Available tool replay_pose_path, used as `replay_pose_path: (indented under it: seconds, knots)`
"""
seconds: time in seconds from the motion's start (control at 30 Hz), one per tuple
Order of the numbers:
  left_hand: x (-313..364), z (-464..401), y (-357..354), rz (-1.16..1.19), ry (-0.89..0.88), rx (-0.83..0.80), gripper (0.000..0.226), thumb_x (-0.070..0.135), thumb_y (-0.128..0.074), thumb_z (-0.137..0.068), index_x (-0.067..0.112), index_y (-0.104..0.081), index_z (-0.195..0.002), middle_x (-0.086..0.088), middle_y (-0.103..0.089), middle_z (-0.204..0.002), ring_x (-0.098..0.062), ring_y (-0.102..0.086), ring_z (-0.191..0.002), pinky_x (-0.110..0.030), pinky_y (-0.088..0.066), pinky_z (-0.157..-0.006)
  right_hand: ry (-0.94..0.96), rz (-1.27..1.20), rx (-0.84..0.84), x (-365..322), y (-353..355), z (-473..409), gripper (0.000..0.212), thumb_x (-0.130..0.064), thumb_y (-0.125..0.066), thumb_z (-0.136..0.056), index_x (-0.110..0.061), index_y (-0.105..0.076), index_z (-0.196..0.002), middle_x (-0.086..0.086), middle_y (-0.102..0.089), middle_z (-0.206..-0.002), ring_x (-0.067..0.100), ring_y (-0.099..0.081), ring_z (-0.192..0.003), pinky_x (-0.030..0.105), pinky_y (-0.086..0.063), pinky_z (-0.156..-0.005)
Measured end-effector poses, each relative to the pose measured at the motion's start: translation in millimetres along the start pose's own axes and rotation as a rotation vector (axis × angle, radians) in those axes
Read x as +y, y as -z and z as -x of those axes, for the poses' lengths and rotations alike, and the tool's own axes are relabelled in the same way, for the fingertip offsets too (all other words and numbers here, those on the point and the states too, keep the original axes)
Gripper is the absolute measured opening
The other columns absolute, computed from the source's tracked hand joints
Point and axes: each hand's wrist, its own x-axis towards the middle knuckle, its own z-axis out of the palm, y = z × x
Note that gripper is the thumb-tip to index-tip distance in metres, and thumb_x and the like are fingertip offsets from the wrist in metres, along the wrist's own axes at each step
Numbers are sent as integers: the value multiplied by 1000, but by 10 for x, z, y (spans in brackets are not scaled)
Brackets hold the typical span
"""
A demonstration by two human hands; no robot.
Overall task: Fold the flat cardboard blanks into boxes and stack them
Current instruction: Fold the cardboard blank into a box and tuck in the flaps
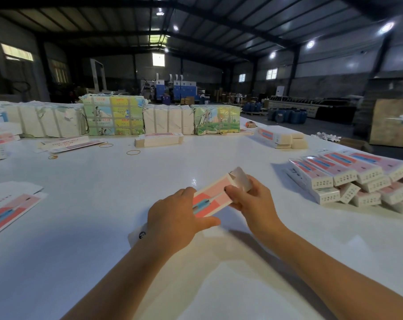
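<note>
**Both hands on one box at a white table**

Warehouse space with a dark steel roof and six bright ceiling lamps lies behind a broad white table (103, 181). Near the table's middle, one pink-and-white box (213, 197) is held just above the surface, its far end flap (242, 179) standing open. The left hand (175, 218) covers the box's near end, thumb curled along its lower edge, fingers wrapped over the top. The right hand (253, 204) pinches the far part of the box, thumb on the printed face and fingers curled beneath it.

To the right, a pile of finished boxes (357, 179) lies in about two layers; roughly six show on top, and the lower ones are too overlapped to count exactly. At the left edge one flat blank (9, 209) lies printed side up. Farther back sit a low stack of blanks (157, 139) at the centre and another stack (281, 137) to the right. Along the far edge stand four strapped bundles (112, 115): two white, two with green and yellow pictures. Three rubber bands (133, 152) lie loose on the table between the bundles and the hands. Blue drums (288, 115) stand on the floor beyond the table.
</note>
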Motion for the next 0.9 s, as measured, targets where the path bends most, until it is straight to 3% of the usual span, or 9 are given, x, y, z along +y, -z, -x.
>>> replay_pose_path:
  seconds: [0.07,0.17,0.23,0.33,0.4,0.5,0.63,0.8,0.9]
  knots:
    - [2,-3,-2,22,25,5,67,89,-40,-55,37,-33,-96,17,-49,-88,-9,-54,-75,-20,-37,-58,272,529,11,8,-55,75,21,-17,-47,-99,-17,-59,-116,-3,-65,-91,12,-63,-82,7,-43,-75]
    - [-7,14,5,-17,27,17,62,85,-47,-61,35,-32,-96,16,-46,-88,-9,-51,-74,-21,-39,-62,311,882,-83,32,-105,117,45,-32,-31,-101,-15,-40,-142,2,-61,-118,20,-58,-103,14,-37,-82]
    - [-32,27,23,-41,17,20,61,83,-47,-63,34,-30,-95,15,-46,-90,-9,-50,-75,-21,-39,-66,218,709,-58,3,-116,141,44,-35,-35,-101,-14,-48,-137,2,-64,-114,20,-60,-103,23,-45,-92]
    - [-66,40,53,-57,-8,34,59,80,-49,-67,33,-29,-96,13,-52,-98,-9,-49,-77,-23,-44,-71,-53,109,-14,-88,-119,104,31,-33,-49,-98,-15,-73,-92,0,-73,-84,23,-68,-90,41,-53,-93]
    - [-68,48,63,-64,-27,43,58,79,-50,-68,33,-33,-100,13,-55,-104,-9,-50,-79,-24,-44,-73,-119,-6,-14,-85,-86,66,22,-22,-52,-96,-21,-73,-90,0,-75,-87,22,-70,-90,39,-55,-91]
    - [-63,55,65,-75,-54,89,62,78,-52,-69,32,-41,-109,14,-56,-108,-10,-55,-86,-22,-39,-71,-137,-99,-11,-92,-40,43,34,-8,-48,-97,-25,-76,-86,6,-75,-91,24,-71,-89,32,-58,-81]
    - [-76,58,65,-73,-74,115,62,77,-53,-70,32,-42,-112,14,-57,-110,-10,-55,-89,-23,-39,-74,-78,-82,-42,-100,-38,59,40,-15,-50,-97,-34,-79,-76,4,-75,-90,21,-72,-87,29,-59,-78]
    - [-82,57,66,-69,-95,115,62,75,-54,-71,32,-43,-114,14,-56,-109,-10,-55,-92,-23,-40,-75,101,158,-42,-100,-42,111,62,-7,-43,-98,-58,-69,-73,-18,-73,-79,9,-70,-80,18,-55,-71]
    - [-97,48,72,-69,-104,105,63,75,-54,-71,31,-43,-114,13,-56,-108,-10,-55,-91,-24,-42,-76,176,326,-38,-76,-20,137,62,-6,-41,-98,-59,-67,-77,-22,-72,-79,13,-69,-76,20,-56,-70]
